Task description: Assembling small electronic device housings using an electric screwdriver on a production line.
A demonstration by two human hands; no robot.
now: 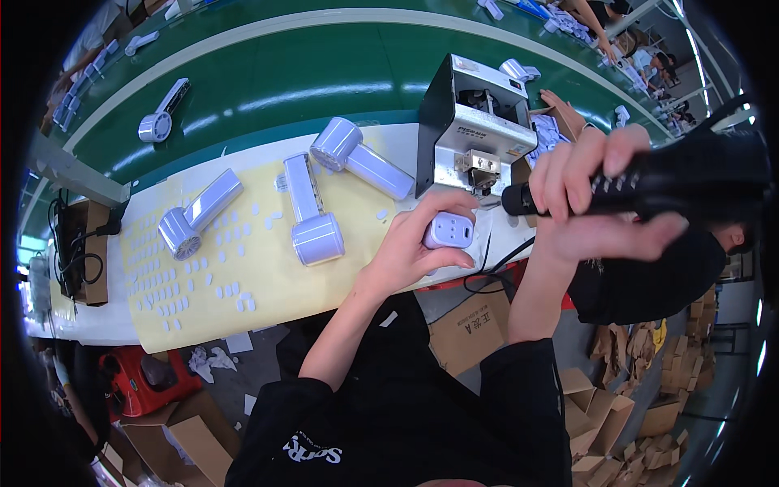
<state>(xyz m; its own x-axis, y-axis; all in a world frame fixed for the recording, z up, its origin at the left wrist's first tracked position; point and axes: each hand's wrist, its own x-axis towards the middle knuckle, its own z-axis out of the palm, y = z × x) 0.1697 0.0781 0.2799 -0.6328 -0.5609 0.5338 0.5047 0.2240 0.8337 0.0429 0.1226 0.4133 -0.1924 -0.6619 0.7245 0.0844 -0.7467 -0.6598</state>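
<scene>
My left hand (pixel 398 253) is wrapped round a lavender handheld fan (pixel 449 232), its end with small holes and a dark port turned upward; the rest of the fan is hidden. In my right hand (pixel 578 174), raised to the right, is a black corded hand tool (pixel 698 174) with a round narrow nose. That nose points left, a little above and right of the held fan, without touching it. Left of my left hand lie three more lavender fans, a near-upright one (pixel 316 227), a tilted one (pixel 199 213) and one farther back (pixel 365 162).
A black and silver bench machine (pixel 479 130) stands just behind my hands. Small pale oval pieces (pixel 166 288) dot a yellow sheet (pixel 243 304). Beyond runs a green conveyor (pixel 268 89) carrying another fan (pixel 162 114). Cardboard boxes (pixel 475 329) lie below; a person in black (pixel 649 280) is at right.
</scene>
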